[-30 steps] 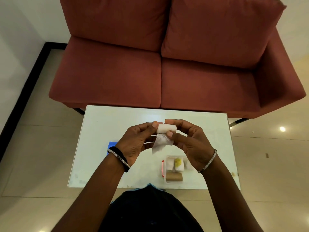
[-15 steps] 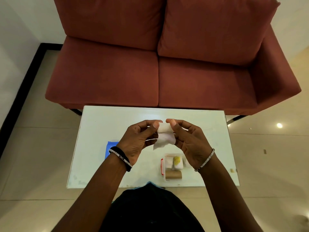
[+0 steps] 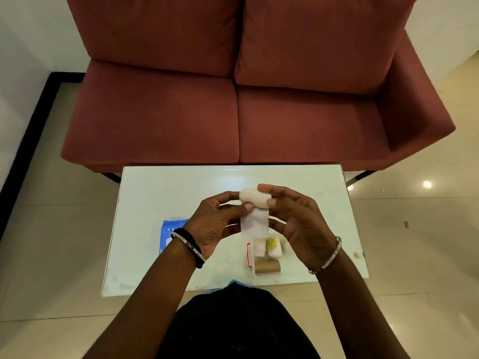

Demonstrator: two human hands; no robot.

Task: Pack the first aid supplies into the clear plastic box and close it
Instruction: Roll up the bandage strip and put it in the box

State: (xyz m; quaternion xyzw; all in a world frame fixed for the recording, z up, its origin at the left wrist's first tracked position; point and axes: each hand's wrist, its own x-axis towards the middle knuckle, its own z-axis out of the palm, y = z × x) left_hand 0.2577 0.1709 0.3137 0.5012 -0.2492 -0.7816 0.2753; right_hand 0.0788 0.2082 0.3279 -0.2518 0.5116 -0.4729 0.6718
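Both hands pinch the gauze roll (image 3: 255,198) above the table (image 3: 155,193), left hand (image 3: 220,224) and right hand (image 3: 298,224) at opposite ends, so its loose tail hangs free (probably for rewinding). The box (image 3: 264,256) sits open below, partly filled.

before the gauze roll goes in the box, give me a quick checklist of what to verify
1. Grip on the white gauze roll: left hand and right hand both pinch it. Ok.
2. Loose tail wound back on: it hangs free below the roll. Not ok.
3. Clear plastic box open: supplies show from above, no lid over them. Ok.
4. Space left in the box: a brown roll and white packs fill the visible part, the rest is behind the right hand. Cannot tell.
5. Blue packet packed: it lies on the table. Not ok.
6. Lid within reach: not visible. Cannot tell.
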